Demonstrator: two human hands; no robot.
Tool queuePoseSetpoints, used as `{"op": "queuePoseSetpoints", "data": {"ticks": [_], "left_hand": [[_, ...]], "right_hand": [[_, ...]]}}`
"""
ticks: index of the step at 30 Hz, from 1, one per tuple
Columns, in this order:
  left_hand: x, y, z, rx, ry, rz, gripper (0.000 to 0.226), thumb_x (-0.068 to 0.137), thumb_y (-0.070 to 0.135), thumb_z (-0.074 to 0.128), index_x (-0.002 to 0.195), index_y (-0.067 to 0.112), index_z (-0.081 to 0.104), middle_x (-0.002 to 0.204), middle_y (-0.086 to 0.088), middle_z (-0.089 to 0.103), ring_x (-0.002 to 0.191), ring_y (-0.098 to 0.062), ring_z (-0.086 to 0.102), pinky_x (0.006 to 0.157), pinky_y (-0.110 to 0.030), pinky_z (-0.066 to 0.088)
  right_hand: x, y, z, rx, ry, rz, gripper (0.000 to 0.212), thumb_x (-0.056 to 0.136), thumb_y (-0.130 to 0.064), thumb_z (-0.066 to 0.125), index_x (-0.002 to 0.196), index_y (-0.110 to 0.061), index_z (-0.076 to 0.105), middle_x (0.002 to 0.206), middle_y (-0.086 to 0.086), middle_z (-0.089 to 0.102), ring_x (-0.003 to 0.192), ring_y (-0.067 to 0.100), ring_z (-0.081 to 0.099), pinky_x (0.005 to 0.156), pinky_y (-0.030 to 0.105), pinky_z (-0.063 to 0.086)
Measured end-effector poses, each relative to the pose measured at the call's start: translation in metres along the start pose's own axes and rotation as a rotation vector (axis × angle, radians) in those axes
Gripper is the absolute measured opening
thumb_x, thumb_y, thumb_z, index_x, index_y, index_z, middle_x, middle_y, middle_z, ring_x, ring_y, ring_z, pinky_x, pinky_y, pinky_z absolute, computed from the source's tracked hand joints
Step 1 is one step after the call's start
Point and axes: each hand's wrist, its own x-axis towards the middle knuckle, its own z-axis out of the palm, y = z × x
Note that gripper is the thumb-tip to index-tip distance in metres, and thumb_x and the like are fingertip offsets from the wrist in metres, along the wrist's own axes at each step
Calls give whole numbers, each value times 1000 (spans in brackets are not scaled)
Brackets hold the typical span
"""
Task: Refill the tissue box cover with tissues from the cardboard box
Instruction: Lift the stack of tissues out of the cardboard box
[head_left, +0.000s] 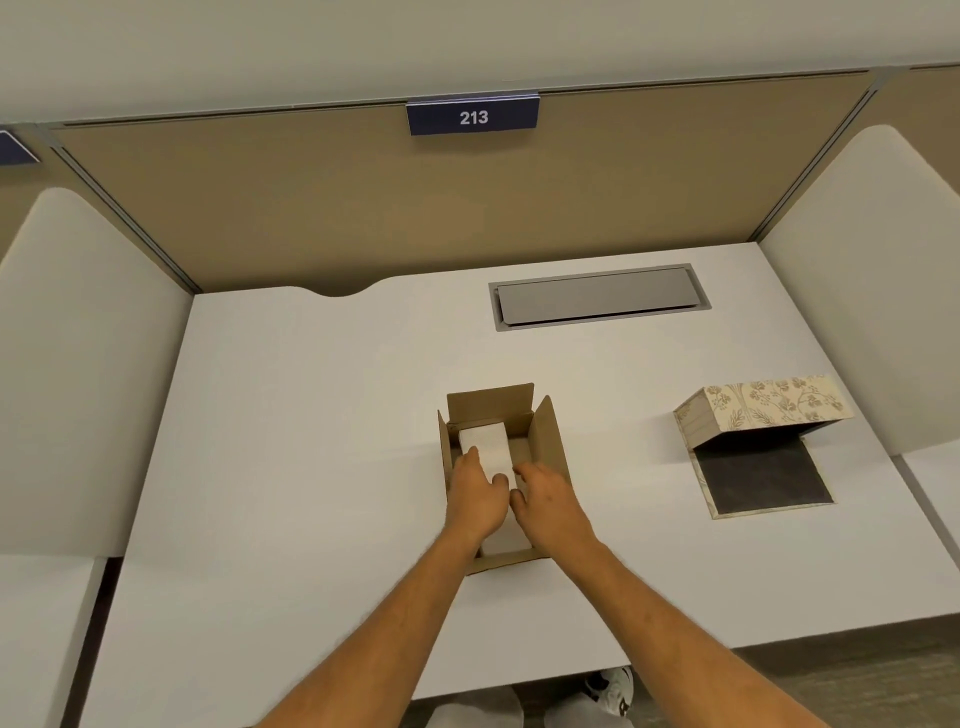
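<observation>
White tissues (485, 446) between both hands, touching.

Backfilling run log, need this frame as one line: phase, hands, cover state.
phase: pickup | left hand + right hand: in cardboard box, on tissue stack, grip unclear | tissue box cover: open, right, untouched

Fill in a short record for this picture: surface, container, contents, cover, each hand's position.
surface: white desk
container: cardboard box, flaps open, near desk centre
contents: white tissue stack inside the box
cover: floral tissue box cover, hinged open, apart to the right, dark base panel flat on desk
left hand: in the box, on the stack's near left side
right hand: in the box, at the stack's near right side
</observation>
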Motion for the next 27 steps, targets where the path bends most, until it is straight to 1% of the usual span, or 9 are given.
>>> {"op": "queuePoseSetpoints", "data": {"ticks": [3, 6, 9, 13, 16, 19, 21, 24, 27], "left_hand": [[11, -9, 8, -133, 18, -93, 54, 91, 6, 57, 142, 15, 42, 137, -9, 54, 126, -29, 54, 100, -37, 50], [21, -18, 19, -195, 25, -207, 56, 91, 4, 55, 144, 13, 39, 137, -8, 53, 126, -30, 53, 101, -39, 50], [34, -22, 30, -271, -1, -334, 48, 93, 2, 53, 139, 9, 43, 136, -15, 56, 122, -33, 56, 100, -40, 51], [47, -30, 39, -324, -3, -489, 43, 94, 6, 52, 137, 7, 46, 134, -17, 57, 119, -34, 58, 99, -41, 53], [54, -38, 46, -371, 1, -531, 44, 93, 5, 54, 136, 5, 47, 133, -17, 58, 118, -34, 59, 97, -39, 53], [57, -43, 51, -437, 19, -563, 41, 92, 4, 55, 133, 4, 52, 129, -16, 62, 112, -31, 61, 84, -32, 51], [57, -47, 54, -459, 39, -573, 40, 92, 4, 55, 131, 5, 55, 128, -16, 64, 109, -30, 62, 81, -30, 49], [57, -51, 59, -438, 73, -586, 41, 91, 8, 57, 132, 6, 53, 130, -15, 62, 112, -32, 62, 84, -31, 51], [58, -49, 61, -404, 84, -600, 45, 91, 11, 59, 134, 6, 47, 135, -15, 58, 117, -33, 59, 90, -36, 52]], "right_hand": [[14, 7, 14, 111, -122, 224, 39, 94, -22, 60, 130, -9, 53, 127, 10, 62, 111, 26, 61, 86, 27, 49], [28, 16, 27, 194, -236, 380, 40, 93, -25, 61, 127, -7, 53, 125, 13, 62, 110, 28, 61, 91, 39, 55], [41, 19, 38, 277, -267, 453, 40, 93, -23, 61, 129, -7, 52, 128, 12, 62, 113, 29, 61, 86, 33, 52], [53, 26, 50, 328, -313, 517, 40, 96, -24, 59, 132, -9, 52, 134, 12, 61, 120, 29, 59, 84, 29, 47], [57, 33, 58, 368, -335, 575, 46, 97, -28, 57, 137, -9, 47, 139, 12, 56, 125, 29, 55, 93, 33, 48], [59, 37, 68, 404, -321, 612, 43, 96, -29, 58, 133, -10, 50, 136, 12, 59, 121, 29, 58, 93, 36, 50], [61, 38, 71, 429, -302, 633, 43, 95, -29, 59, 132, -9, 51, 136, 12, 59, 120, 29, 59, 93, 37, 51], [64, 39, 75, 421, -327, 637, 47, 96, -31, 60, 135, -9, 47, 138, 11, 57, 122, 29, 58, 98, 38, 50], [67, 40, 79, 382, -357, 645, 52, 96, -30, 60, 140, -9, 40, 142, 12, 53, 127, 29, 54, 102, 38, 48]]}}
